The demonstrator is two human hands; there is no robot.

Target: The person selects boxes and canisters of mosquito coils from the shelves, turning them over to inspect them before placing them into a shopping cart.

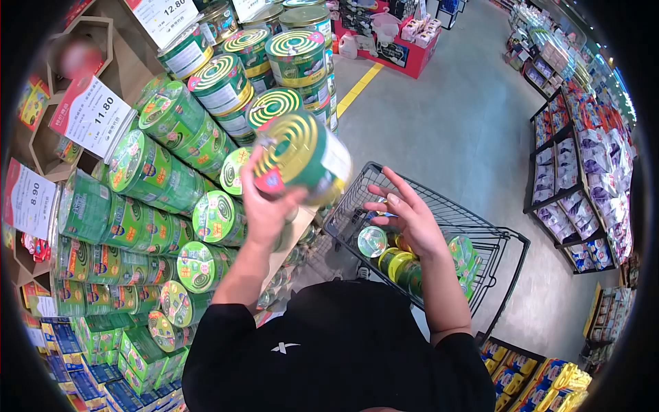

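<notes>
My left hand [264, 209] grips a round mosquito coil tub [296, 152] with a yellow spiral on its green lid. The tub is tilted, slightly blurred, and held in the air beside the stacked tubs. Over the wire shopping cart [504, 240] hovers my right hand [408, 216], its fingers spread and nothing in them. Inside the cart lie a clear-lidded container [372, 242], yellow-rimmed items [395, 262] and green packs [465, 264], partly covered by my right forearm. Similar dark green tubs [223, 82] are piled near my left hand.
Light green tubs [220, 216] fill the display on the left, under price signs [96, 117]. Green and blue boxes [141, 360] are stacked at lower left. A red promotional stand [405, 58] stands ahead. Across the grey aisle floor [439, 117] is a black shelf rack [576, 185] with packaged goods.
</notes>
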